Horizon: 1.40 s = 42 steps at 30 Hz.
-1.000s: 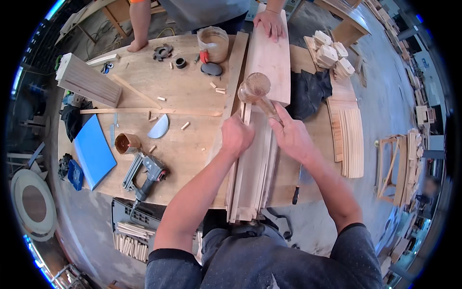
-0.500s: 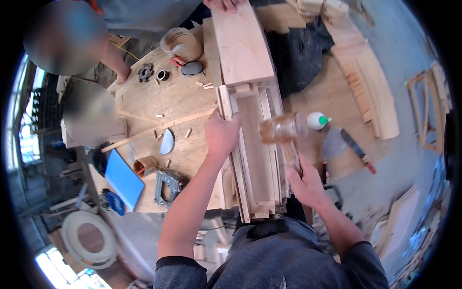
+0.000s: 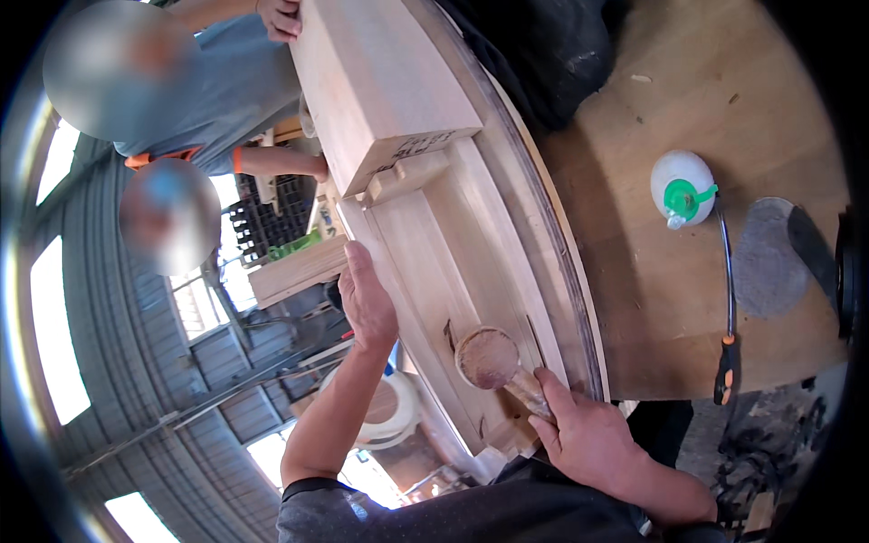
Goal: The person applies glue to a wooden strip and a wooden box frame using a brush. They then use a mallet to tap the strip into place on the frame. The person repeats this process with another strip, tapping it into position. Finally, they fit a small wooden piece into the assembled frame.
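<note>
A long pale wooden frame [image 3: 480,244] with an open channel runs away from me. My left hand [image 3: 369,303] grips its left side, thumb laid up along the edge and most fingers hidden. My right hand [image 3: 593,443] is closed around the handle of a wooden mallet [image 3: 487,357]. The round mallet head hangs over the near part of the channel; whether it touches the wood, I cannot tell. A thick wooden block [image 3: 389,81] with writing on its near end lies across the far part of the frame. Another person's hand [image 3: 282,18] rests on that block's far left edge.
On the brown bench [image 3: 643,308] at right are a white bottle [image 3: 681,172] with a green cap, a screwdriver [image 3: 727,371] with an orange-black handle and a grey flat piece [image 3: 769,262]. Black cloth [image 3: 552,54] lies behind. The other person's forearm [image 3: 281,161] reaches in at upper left.
My view has swung and tilted. The mallet has moved from the frame's right rail back toward me, over the near channel. My left hand stays at the frame's left side.
</note>
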Each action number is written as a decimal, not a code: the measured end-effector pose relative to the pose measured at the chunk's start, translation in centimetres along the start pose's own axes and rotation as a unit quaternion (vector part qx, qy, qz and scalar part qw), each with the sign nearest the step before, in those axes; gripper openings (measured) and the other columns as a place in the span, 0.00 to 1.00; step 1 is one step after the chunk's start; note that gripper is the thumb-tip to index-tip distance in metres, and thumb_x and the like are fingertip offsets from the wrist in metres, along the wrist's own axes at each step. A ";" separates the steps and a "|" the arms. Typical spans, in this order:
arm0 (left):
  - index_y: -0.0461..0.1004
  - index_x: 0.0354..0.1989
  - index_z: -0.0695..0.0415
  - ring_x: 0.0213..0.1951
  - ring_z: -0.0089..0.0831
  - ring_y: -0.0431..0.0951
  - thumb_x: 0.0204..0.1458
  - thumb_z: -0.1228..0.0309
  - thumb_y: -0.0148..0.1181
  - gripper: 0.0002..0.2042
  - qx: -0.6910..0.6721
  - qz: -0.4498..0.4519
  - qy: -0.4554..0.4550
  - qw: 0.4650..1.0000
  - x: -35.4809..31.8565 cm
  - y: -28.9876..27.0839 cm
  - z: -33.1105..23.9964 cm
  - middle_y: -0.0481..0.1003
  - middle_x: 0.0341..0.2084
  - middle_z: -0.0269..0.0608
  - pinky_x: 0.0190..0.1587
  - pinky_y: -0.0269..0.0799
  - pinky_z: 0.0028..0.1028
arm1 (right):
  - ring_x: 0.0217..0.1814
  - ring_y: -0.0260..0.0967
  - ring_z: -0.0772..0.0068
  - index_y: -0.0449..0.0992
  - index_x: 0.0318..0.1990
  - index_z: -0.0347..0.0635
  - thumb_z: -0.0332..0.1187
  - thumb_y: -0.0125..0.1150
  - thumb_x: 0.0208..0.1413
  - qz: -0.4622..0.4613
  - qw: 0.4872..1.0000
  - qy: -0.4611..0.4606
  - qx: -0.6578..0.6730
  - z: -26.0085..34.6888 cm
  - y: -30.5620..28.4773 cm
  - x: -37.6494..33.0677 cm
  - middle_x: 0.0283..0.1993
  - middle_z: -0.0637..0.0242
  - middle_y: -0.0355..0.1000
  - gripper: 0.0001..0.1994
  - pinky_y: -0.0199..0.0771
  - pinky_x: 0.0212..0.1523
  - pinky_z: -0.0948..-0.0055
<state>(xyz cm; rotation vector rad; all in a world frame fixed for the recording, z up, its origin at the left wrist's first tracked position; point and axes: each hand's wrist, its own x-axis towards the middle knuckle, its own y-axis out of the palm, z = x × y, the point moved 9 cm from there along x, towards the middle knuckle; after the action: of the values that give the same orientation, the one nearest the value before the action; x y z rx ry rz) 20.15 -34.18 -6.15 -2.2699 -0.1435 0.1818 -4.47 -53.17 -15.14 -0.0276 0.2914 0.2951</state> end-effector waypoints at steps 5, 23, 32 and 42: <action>0.72 0.55 0.66 0.44 0.26 0.77 0.67 0.63 0.57 0.18 0.151 0.087 0.018 0.985 0.2 0.7 -2.4 0.80 0.44 0.41 0.48 0.74 0.30 | 0.22 0.76 0.55 0.61 0.71 0.38 0.41 0.63 0.64 0.031 0.999 -0.042 0.009 -0.4 0.1 -0.2 0.31 0.55 0.75 0.32 0.77 0.22 0.59; 0.70 0.59 0.68 0.48 0.31 0.80 0.56 0.70 0.65 0.24 0.120 0.097 -0.059 0.986 -0.8 2.2 -3.1 0.79 0.49 0.45 0.54 0.75 0.33 | 0.27 0.77 0.59 0.67 0.68 0.43 0.42 0.63 0.63 0.052 0.995 -0.069 0.055 -1.0 0.3 0.0 0.34 0.59 0.76 0.28 0.77 0.25 0.60; 0.69 0.60 0.67 0.48 0.30 0.79 0.56 0.70 0.64 0.24 0.077 0.109 -0.043 0.990 -1.0 2.3 -3.3 0.79 0.49 0.44 0.53 0.75 0.32 | 0.28 0.79 0.53 0.63 0.70 0.37 0.41 0.65 0.62 0.103 0.991 -0.066 0.055 -0.5 -0.7 -0.2 0.34 0.54 0.76 0.33 0.79 0.26 0.57; 0.67 0.56 0.70 0.41 0.33 0.79 0.49 0.73 0.64 0.26 0.099 0.148 0.009 0.984 3.8 2.5 -4.8 0.78 0.41 0.47 0.46 0.76 0.34 | 0.35 0.77 0.32 0.58 0.70 0.31 0.39 0.54 0.69 -0.060 0.979 -0.004 0.196 2.7 -1.8 2.2 0.34 0.41 0.77 0.29 0.76 0.38 0.46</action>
<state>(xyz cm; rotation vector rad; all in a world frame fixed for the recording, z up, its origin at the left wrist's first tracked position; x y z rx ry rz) 24.83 -38.72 -5.27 -2.0838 0.2152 0.3181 -1.15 -54.10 -13.26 0.3443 0.3337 0.1134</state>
